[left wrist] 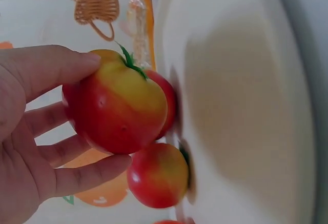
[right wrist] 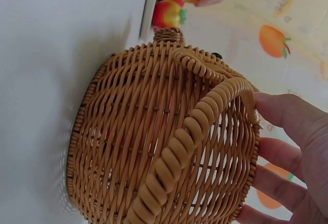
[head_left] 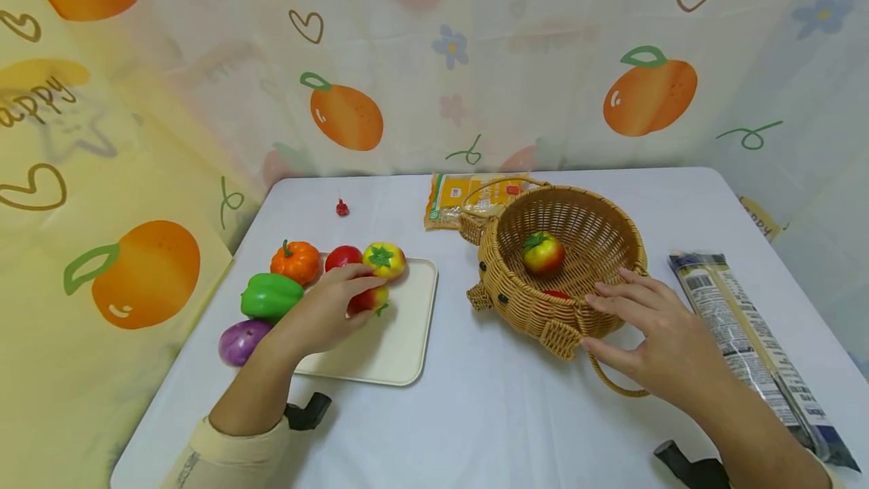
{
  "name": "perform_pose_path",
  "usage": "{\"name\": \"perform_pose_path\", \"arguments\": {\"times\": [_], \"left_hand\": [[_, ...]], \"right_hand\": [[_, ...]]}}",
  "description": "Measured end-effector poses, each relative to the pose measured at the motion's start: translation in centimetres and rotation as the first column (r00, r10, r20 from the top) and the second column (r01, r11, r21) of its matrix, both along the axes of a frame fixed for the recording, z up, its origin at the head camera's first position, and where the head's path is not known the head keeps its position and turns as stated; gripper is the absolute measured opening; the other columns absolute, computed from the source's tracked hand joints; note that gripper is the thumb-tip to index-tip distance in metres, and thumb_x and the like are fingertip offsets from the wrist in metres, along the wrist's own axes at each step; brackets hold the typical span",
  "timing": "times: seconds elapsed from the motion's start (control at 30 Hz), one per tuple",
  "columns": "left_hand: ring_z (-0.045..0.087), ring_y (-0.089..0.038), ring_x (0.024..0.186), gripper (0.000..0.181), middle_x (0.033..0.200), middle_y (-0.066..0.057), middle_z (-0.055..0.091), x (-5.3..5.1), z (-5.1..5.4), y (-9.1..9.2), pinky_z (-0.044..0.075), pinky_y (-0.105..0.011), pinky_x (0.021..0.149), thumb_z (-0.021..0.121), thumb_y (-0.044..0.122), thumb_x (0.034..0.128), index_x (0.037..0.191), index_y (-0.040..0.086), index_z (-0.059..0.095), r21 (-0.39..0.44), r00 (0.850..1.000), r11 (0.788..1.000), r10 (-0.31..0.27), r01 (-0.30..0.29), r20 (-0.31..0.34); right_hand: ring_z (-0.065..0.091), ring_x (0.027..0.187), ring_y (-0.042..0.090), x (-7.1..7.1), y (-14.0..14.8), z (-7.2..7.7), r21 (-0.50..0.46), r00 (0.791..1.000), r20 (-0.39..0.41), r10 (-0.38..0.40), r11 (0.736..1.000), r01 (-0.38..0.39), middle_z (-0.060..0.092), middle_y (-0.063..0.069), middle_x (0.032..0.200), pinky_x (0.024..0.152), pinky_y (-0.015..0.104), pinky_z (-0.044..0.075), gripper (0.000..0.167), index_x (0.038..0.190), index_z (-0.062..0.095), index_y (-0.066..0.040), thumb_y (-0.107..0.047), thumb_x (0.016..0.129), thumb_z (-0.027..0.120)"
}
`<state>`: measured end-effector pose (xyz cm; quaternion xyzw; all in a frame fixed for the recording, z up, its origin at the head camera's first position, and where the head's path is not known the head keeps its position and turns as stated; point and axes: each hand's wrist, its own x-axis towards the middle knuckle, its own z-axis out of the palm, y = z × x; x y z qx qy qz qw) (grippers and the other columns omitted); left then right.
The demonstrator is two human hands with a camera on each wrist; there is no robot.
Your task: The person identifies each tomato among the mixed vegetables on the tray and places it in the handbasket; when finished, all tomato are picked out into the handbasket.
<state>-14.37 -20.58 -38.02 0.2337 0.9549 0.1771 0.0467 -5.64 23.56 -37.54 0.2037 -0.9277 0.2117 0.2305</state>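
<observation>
Right hand (head_left: 655,334) touches basket (head_left: 523,304) near long packet (head_left: 750,338).

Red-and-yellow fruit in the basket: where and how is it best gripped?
The fruit is probably best pinched by its rounded left and right sides, coming from above: the basket walls it in, its green leaves show on top, and a partly hidden red item sits on its near side.
</observation>
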Motion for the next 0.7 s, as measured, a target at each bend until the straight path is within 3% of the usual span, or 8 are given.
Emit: {"name": "perform_pose_path", "arguments": {"times": [0.2,0.47,0.7], "left_hand": [[0.048,-0.034,0.136,0.052,0.146,-0.011,0.053,-0.6,0.9,1.6,0.055,-0.05,0.101,0.079,0.017,0.0893,0.14,0.021,0.065,0.052,1.0,0.998,-0.029,0.03,-0.008],[0.047,-0.033,0.136,0.047,0.146,-0.01,0.053,-1.9,2.5,4.3,0.054,-0.046,0.103,0.075,0.016,0.0913,0.137,0.018,0.066,0.117,0.988,0.984,-0.12,0.131,-0.096],[0.047,-0.031,0.135,0.047,0.144,-0.008,0.054,-2.5,4.2,6.6,0.051,-0.043,0.107,0.074,0.015,0.0919,0.138,0.018,0.066,0.137,0.973,0.972,-0.166,0.189,-0.163]], "right_hand": [[0.058,0.126,0.037,0.0,0.0,0.0,0.003,1.0,-0.004,-0.004,1.0,0.004,0.075,0.004,0.116,0.092,0.064,0.053,0.054,0.112,0.08,-0.021,-0.031,0.062,0.096],[0.059,0.125,0.038,-0.1,0.2,-0.1,-0.001,1.0,-0.03,0.004,1.0,-0.004,0.076,0.005,0.116,0.091,0.064,0.053,0.05,0.112,0.08,-0.02,-0.038,0.067,0.093],[0.058,0.127,0.036,-0.1,0.0,-0.1,0.004,1.0,-0.01,-0.001,1.0,0.002,0.076,0.004,0.116,0.092,0.064,0.053,0.053,0.112,0.08,-0.021,-0.032,0.062,0.095]]}}
